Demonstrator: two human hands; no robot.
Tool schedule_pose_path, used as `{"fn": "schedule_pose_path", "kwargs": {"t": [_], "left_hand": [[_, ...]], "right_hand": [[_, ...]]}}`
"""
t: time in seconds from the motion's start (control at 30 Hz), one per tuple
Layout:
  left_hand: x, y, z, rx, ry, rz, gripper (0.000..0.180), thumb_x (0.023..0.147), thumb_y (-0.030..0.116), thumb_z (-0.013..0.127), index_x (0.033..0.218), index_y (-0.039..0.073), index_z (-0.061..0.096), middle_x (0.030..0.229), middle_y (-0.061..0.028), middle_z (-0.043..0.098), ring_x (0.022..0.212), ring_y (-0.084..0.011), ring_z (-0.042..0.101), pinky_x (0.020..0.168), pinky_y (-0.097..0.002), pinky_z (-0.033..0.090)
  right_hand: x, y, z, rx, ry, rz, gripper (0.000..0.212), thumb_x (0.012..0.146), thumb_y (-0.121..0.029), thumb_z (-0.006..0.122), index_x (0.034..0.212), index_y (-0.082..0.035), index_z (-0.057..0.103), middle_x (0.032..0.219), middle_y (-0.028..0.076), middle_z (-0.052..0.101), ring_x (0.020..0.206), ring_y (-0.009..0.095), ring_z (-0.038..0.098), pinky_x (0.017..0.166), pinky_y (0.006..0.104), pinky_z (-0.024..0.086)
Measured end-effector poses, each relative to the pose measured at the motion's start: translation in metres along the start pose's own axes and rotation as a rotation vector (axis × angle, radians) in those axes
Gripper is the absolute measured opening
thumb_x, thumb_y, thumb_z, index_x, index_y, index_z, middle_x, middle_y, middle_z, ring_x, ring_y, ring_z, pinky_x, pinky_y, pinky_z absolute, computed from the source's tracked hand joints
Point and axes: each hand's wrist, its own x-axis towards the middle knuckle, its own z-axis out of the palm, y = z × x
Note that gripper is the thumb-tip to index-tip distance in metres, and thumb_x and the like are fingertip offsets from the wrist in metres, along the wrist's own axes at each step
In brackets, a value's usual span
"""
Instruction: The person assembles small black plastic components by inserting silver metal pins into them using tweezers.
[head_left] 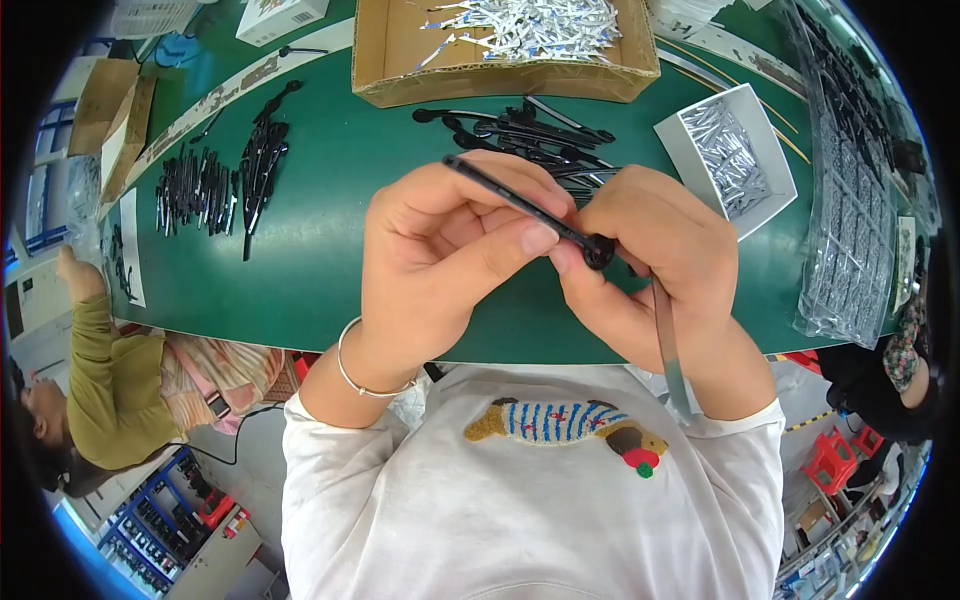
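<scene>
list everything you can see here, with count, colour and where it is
black strip part: one, black, pinched between both hands
metal strip: one, grey, hanging below the right hand
loose black parts: a pile, black, behind the hands
black parts in rows: many, black, table left
cardboard tray: one, brown, holds silvery strips, table top
white box: one, white, holds silvery pieces, right
plastic bags: a stack, clear, far right
table: one, green
co-worker's sleeve: one, olive, lower left
bracelet: one, silver, left wrist
left hand: one
right hand: one
</scene>
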Motion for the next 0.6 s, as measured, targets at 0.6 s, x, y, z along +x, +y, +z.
{"fn": "schedule_pose_path", "kwargs": {"t": [0.6], "left_hand": [[0.000, 0.002, 0.004, 0.109, 0.052, 0.285, 0.010, 0.081, -0.007, 0.056, 0.091, -0.008, 0.056, 0.089, -0.0232, 0.063, 0.084, -0.0284, 0.064, 0.075, -0.0370, 0.053]], "right_hand": [[0.000, -0.008, -0.024, -0.129, -0.066, -0.024, 0.014, 0.070, -0.002, 0.057, 0.083, 0.001, 0.061, 0.074, 0.011, 0.059, 0.057, 0.024, 0.052, 0.051, 0.0319, 0.040]]}}
